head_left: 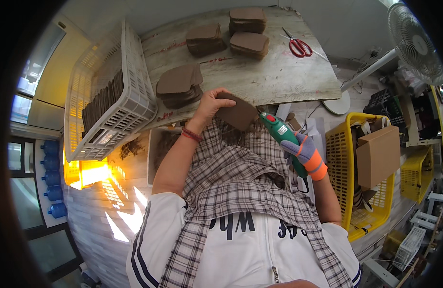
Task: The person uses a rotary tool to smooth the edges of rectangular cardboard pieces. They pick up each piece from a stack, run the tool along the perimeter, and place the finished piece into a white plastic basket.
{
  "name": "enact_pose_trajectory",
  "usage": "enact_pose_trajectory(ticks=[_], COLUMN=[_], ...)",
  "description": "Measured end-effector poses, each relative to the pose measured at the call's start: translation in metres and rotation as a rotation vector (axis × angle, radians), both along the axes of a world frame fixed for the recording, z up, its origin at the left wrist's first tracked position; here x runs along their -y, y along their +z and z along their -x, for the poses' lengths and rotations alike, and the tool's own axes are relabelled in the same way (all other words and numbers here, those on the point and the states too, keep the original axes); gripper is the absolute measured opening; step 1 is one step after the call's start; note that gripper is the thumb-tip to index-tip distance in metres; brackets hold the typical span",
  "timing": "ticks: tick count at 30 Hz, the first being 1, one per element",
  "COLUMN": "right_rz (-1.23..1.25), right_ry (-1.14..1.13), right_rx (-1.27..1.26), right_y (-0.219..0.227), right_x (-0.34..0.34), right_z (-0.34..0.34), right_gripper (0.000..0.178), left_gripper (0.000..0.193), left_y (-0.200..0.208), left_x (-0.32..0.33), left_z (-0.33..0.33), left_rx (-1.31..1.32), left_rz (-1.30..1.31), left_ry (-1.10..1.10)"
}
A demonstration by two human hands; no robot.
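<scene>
Hands apart from each other. Left hand (214, 103) pinches a brown sheet (239, 113) at table's (293, 79) near edge. Right hand (305, 156), gloved, clamped round green tool (276, 128); tool tip is at sheet's right edge, can't tell if touching. On table: four stacks (248, 44) of like sheets, three toward far side, one near left; red scissors (299, 47) right of them. White crate (135, 86) at table's left end, sheets upright inside. Yellow basket (341, 153) off table's near right corner, box (377, 156) in it. Fan (416, 45) off table's right end.
</scene>
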State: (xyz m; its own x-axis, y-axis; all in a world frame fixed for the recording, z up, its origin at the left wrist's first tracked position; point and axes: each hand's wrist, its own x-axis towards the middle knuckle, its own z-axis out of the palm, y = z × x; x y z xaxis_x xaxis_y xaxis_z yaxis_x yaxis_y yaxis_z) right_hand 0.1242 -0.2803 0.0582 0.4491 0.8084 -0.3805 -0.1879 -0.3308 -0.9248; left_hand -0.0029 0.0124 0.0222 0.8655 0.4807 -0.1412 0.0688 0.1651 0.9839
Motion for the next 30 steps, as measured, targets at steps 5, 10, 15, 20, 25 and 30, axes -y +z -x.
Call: enact_pose_trajectory(ticks=[5, 10, 15, 20, 25, 30], right_rz=[0.065, 0.146, 0.13, 0.103, 0.054, 0.06], right_ry=[0.049, 0.076, 0.08, 0.079, 0.063, 0.075], right_rx=[0.044, 0.076, 0.095, 0.076, 0.026, 0.032], right_y=[0.001, -0.001, -0.003, -0.003, -0.001, 0.003], right_x=[0.001, 0.0, -0.001, -0.005, -0.008, -0.016], right_z=[0.001, 0.003, 0.004, 0.007, 0.009, 0.01], right_gripper=[0.035, 0.038, 0.039, 0.04, 0.039, 0.037], left_gripper=[0.015, 0.015, 0.016, 0.016, 0.014, 0.03], left_y=[0.003, 0.002, 0.006, 0.005, 0.013, 0.0], left_x=[0.001, 0.004, 0.01, 0.017, 0.025, 0.023], left_z=[0.0, -0.001, -0.004, -0.006, -0.01, -0.013], left_rx=[-0.042, -0.077, -0.126, -0.133, -0.186, -0.212], left_rz=[-0.024, -0.094, -0.12, -0.211, -0.201, -0.114], left_ry=[-0.049, -0.125, -0.194, -0.261, -0.35, -0.477])
